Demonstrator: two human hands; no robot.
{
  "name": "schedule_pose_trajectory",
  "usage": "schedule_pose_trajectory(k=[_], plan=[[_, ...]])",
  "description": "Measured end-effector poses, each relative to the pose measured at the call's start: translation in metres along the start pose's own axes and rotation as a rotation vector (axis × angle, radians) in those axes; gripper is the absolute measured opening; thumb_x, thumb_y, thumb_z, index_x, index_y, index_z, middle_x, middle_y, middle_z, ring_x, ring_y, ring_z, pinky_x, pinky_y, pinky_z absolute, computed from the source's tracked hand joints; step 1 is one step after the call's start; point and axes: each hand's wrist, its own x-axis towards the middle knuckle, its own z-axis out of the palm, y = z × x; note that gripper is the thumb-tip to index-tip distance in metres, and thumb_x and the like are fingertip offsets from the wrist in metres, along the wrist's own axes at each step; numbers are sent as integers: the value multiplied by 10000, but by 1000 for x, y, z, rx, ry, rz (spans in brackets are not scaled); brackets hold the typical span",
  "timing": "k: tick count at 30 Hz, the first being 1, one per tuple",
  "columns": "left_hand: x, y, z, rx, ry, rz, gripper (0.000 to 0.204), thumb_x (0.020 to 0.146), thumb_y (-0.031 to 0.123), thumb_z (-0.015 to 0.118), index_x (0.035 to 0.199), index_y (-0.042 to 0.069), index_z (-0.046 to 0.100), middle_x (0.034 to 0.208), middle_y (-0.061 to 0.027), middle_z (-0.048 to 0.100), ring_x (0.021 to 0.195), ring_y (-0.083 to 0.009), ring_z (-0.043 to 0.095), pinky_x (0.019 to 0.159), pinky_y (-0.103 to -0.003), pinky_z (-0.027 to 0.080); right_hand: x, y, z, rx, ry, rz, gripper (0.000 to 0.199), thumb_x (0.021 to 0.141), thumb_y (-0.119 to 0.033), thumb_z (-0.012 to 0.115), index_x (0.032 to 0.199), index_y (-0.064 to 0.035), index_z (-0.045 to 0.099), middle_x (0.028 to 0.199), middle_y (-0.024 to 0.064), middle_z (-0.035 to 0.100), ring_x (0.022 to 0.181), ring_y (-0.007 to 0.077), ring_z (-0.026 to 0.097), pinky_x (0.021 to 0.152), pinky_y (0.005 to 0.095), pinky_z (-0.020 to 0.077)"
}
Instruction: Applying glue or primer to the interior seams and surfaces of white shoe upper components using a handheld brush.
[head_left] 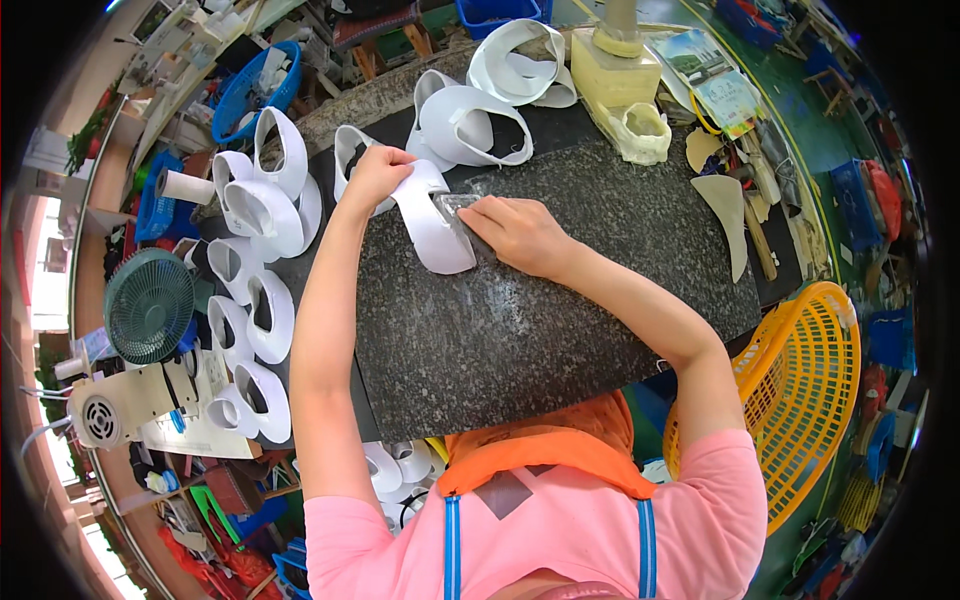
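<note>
A curved white shoe upper (436, 222) lies on the dark speckled stone slab (520, 350). At its far end my left hand (378, 174) is closed, with thumb and fingers pinching the edge. My right hand (522, 236) grips a small grey, metal-looking block (456, 204) against the upper's right side; the palm hides most of this tool, so its exact kind is unclear. Just beyond my left hand stands another white upper (350, 150), partly covered by the hand. Further back, a larger white upper (478, 127) rests near the slab's far edge.
Several white uppers (268, 318) line the left side, with a green fan (150, 305) beyond them. A cream machine post (615, 75) stands at the back. To the right are a wooden-handled tool (760, 240), a pale curved piece (722, 215) and a yellow basket (800, 400).
</note>
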Motion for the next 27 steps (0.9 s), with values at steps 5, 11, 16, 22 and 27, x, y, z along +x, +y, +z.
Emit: schedule_pose_trajectory(k=[5, 11, 16, 22, 27], plan=[[1, 16, 3, -6, -10, 13, 196, 767, 40, 589, 928, -41, 666, 789, -54, 654, 678, -97, 575, 627, -248, 455, 9, 13, 10, 39, -27, -4, 285, 704, -37, 575, 988, -36, 583, 895, 67, 555, 759, 238, 601, 662, 335, 498], [-12, 21, 12, 16, 44, 116, 195, 791, 47, 573, 943, -40, 659, 824, -63, 657, 713, -102, 585, 654, -238, 459, 12, 25, -13, 272, -179, 161, 177, 737, -57, 604, 906, -13, 631, 804, 112, 587, 732, 270, 608, 647, 346, 484], [-113, 43, -25, -407, 276, 154, 294, 822, 62, 562, 1094, -46, 589, 1009, -107, 635, 889, -151, 599, 781, -263, 471, 4, 30, -112, 505, 19, 834, 279, 771, -115, 614, 1037, -36, 639, 796, 55, 656, 645, 135, 599, 586, 266, 480], [-156, 41, 2, -883, 497, 275, 415, 807, -81, 532, 1220, -60, 484, 1163, -132, 570, 1005, -176, 584, 879, -288, 470, -41, 137, -159, -215, 184, 827, 252, 804, -255, 597, 959, -70, 671, 799, 168, 649, 760, 306, 632, 676, 357, 480], [-162, -14, 58, -1059, 356, -28, 343, 785, -90, 559, 1125, -46, 549, 1032, -98, 610, 897, -148, 600, 787, -263, 500, -43, 115, -162, -276, 273, 719, 258, 787, -208, 629, 987, -47, 657, 825, 146, 669, 710, 244, 648, 645, 330, 488]])
